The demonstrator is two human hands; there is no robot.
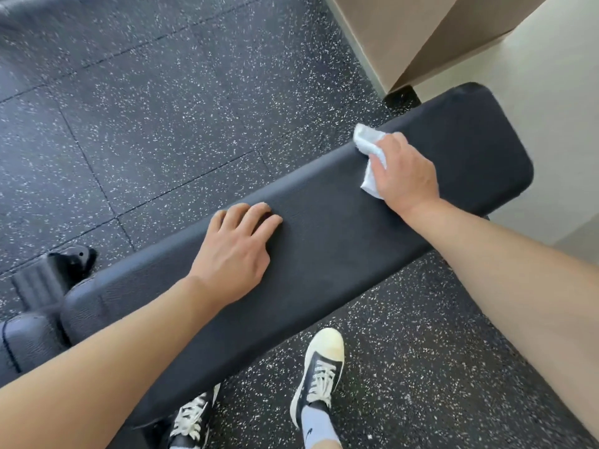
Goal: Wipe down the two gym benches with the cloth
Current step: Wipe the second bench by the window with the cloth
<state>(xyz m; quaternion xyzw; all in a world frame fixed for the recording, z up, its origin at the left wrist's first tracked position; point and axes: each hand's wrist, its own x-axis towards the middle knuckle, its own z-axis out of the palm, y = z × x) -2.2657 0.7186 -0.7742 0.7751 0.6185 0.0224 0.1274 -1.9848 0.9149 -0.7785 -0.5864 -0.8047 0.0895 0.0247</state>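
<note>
A long black padded gym bench [324,241] runs diagonally from lower left to upper right. My right hand [403,171] holds a crumpled white cloth [368,142] and presses it onto the pad near the bench's far edge, toward its right end. My left hand [238,251] rests flat on the middle of the pad, fingers slightly bent. Only one bench shows in this view.
Dark speckled rubber floor tiles [162,108] surround the bench. A beige wall corner [431,34] and a pale floor strip [551,102] lie beyond the bench's right end. Black bench frame parts [48,280] sit at the left. My two sneakers [321,377] stand near the bench.
</note>
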